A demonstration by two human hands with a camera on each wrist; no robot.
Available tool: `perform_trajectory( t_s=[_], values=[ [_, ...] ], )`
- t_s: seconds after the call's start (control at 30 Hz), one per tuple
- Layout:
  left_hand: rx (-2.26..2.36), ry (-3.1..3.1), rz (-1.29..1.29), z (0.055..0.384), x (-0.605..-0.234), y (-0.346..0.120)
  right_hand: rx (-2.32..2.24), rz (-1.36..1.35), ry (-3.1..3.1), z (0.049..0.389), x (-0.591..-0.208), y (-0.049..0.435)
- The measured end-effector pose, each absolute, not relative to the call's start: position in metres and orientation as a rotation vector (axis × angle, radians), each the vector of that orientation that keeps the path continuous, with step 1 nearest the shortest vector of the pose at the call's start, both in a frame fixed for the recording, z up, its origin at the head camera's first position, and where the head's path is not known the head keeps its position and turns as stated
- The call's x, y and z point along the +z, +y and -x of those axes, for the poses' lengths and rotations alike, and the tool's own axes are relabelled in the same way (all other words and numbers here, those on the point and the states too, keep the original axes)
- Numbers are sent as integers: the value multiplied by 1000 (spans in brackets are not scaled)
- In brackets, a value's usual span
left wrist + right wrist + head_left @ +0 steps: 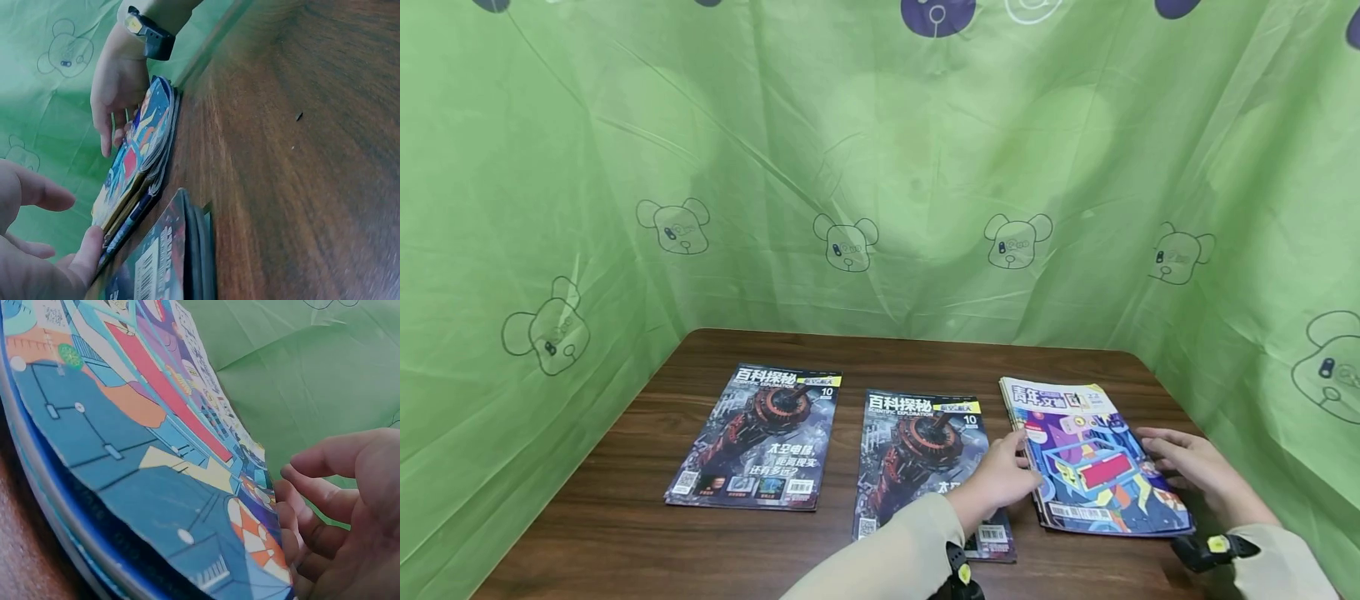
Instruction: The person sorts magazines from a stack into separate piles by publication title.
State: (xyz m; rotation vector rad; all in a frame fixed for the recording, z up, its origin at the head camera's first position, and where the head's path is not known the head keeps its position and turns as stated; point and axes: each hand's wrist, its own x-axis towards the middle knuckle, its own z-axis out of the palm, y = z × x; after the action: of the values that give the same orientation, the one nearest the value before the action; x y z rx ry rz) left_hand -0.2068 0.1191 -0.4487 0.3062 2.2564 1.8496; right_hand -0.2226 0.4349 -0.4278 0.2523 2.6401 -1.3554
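A stack of magazines with a colourful purple and blue cover [1093, 454] lies at the right of the table, between both hands. My left hand [1000, 477] is at its left edge; in the left wrist view the thumb [91, 245] touches the stack's side and the other fingers stand apart from it. Along the right edge lies my right hand [1197, 468], its loosely bent fingers [312, 528] against the side of the stack. Partly under my left forearm is a dark magazine pile [910, 454] with a red machine on its cover.
Another dark magazine [756, 437] with the same cover lies at the left of the brown wooden table [617, 508]. A green curtain [925, 308] with bear drawings hangs behind the table and on both sides.
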Motion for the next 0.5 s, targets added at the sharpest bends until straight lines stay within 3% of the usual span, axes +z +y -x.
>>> perform_trajectory(
  t_s=[0.5],
  values=[
    [1971,2078,-307,216,-445,100,-1436,-165,2616,218,-414,415]
  ],
)
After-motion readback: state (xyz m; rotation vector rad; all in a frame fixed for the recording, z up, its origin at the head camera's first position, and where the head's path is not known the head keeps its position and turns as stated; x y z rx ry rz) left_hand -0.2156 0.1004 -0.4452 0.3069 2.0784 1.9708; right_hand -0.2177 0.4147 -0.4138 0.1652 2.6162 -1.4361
